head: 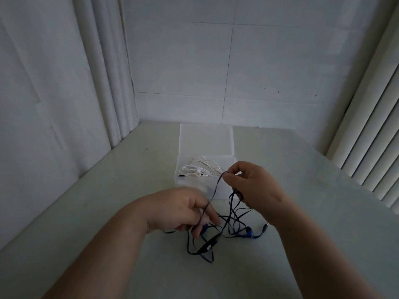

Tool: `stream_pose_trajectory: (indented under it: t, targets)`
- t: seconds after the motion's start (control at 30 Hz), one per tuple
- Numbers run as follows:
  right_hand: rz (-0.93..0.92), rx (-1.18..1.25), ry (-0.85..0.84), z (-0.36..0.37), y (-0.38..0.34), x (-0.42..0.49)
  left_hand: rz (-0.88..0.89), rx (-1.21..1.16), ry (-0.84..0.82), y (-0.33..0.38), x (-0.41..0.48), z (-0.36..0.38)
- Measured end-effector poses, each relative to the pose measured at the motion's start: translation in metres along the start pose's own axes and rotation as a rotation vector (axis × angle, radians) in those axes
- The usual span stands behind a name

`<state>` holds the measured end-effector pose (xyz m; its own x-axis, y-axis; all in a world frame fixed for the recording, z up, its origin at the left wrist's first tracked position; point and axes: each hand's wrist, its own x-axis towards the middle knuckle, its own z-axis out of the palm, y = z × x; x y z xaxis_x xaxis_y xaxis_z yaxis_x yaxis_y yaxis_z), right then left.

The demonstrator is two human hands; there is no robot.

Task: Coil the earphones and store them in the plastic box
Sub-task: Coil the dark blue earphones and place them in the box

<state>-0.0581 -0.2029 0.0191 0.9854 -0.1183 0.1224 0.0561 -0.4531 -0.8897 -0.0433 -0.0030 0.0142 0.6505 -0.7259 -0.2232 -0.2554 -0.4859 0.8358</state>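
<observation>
Dark blue earphones [248,232] sprawl in a loose tangle on the pale table [302,212], just in front of the open plastic box [218,190], and both hands are on the cable! Right hand [252,186] pinches a strand up high between thumb and forefinger, with more loops gathered in its lower fingers. Left hand [183,210], blurred, curls its fingers round the same strand lower down. Inline remote [208,247] lies on the table; white earphones [198,169] sit inside the box

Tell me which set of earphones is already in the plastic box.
The white earphones, lying inside the open plastic box. The dark blue earphones sprawl tangled on the table, cord held by left hand and right hand.
</observation>
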Motion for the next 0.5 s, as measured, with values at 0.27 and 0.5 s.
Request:
stream_pose_trajectory:
  t: [0.27,0.5]
  targets:
    - [-0.028,-0.074,-0.023,0.0005,0.0001,-0.0023,-0.001,-0.05,0.006,-0.0045,-0.0004,0.0001]
    - [-0.075,-0.227,-0.083,0.0026,0.0005,-0.0034,-0.026,0.315,0.055,-0.0075,0.0049,-0.001]
